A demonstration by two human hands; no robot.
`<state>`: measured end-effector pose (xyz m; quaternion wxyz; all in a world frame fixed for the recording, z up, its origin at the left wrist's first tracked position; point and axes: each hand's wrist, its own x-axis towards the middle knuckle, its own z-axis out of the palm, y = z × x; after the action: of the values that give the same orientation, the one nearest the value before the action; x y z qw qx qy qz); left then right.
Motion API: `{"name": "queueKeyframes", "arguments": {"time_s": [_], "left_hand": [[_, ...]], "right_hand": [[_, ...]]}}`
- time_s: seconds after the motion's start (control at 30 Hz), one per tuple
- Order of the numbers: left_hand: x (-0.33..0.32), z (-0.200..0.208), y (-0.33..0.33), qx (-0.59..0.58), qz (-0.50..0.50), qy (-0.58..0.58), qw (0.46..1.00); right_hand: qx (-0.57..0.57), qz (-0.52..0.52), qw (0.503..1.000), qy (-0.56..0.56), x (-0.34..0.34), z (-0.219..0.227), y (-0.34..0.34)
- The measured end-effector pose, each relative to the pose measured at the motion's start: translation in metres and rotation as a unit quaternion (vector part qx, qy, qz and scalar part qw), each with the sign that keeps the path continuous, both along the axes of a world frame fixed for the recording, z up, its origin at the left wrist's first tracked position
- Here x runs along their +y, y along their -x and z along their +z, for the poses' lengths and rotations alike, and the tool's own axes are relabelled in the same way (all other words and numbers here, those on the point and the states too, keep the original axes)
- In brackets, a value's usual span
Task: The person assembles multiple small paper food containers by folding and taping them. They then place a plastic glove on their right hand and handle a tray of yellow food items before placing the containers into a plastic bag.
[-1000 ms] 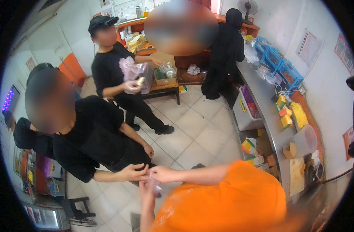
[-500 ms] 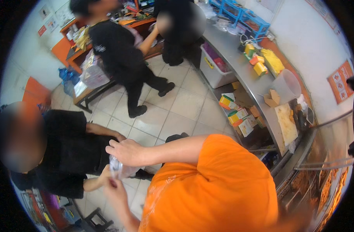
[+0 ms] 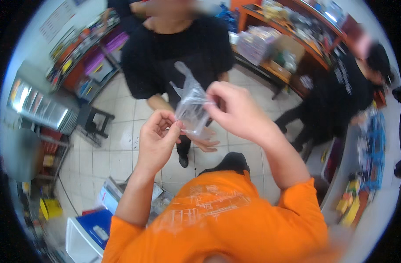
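A thin clear plastic bag (image 3: 191,107) hangs between my two hands, its upper end crumpled into points. My left hand (image 3: 158,138) pinches the bag's lower left edge between thumb and fingers. My right hand (image 3: 236,108) grips its right side, a little higher up. Just behind and below the bag is the open hand (image 3: 204,143) of a person in a black shirt (image 3: 178,57) who stands facing me. Whether that hand touches the bag I cannot tell. The bag looks flat, with nothing visible inside.
A dark stool (image 3: 94,117) stands on the tiled floor at left, beside a metal cabinet (image 3: 38,103). A blue and white box (image 3: 88,234) sits near my left elbow. Another person in black (image 3: 345,92) bends by the counter at right, near blue racks (image 3: 376,149).
My view has swung left, bringing the facing person to the centre. Both hands still hold the plastic bag, which now shows more fully between them.
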<state>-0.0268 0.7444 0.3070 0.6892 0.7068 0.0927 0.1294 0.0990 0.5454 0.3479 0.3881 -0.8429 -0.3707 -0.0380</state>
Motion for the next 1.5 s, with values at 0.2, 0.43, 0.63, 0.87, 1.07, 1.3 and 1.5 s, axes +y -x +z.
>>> {"name": "queueKeyframes", "arguments": {"time_s": [0.2,0.43,0.63,0.87,1.07,1.3,1.5], "left_hand": [[0.004,0.057,0.054,-0.020,0.074,-0.051,0.996],[-0.004,0.107,0.116,-0.238,-0.177,-0.047,0.954],[-0.077,0.106,0.101,-0.187,-0.054,-0.097,0.976],[-0.168,0.107,0.052,-0.095,0.163,-0.154,0.970],[-0.265,0.077,-0.006,0.062,0.409,-0.172,0.894],[-0.308,-0.035,-0.057,0.065,0.573,-0.044,0.816],[-0.332,-0.119,-0.059,0.047,0.660,0.072,0.746]], "right_hand": [[0.009,0.085,0.989,0.122,0.027,0.071,0.003],[0.284,0.624,0.728,-0.001,0.001,0.147,-0.019],[0.230,0.746,0.623,-0.050,-0.022,0.165,-0.029],[0.327,0.806,0.491,-0.058,-0.033,0.133,-0.103],[0.160,0.570,0.783,0.193,-0.057,0.079,-0.182],[0.210,0.669,0.686,-0.194,-0.102,-0.066,-0.116],[0.202,0.561,0.799,0.077,-0.109,-0.167,-0.076]]}}
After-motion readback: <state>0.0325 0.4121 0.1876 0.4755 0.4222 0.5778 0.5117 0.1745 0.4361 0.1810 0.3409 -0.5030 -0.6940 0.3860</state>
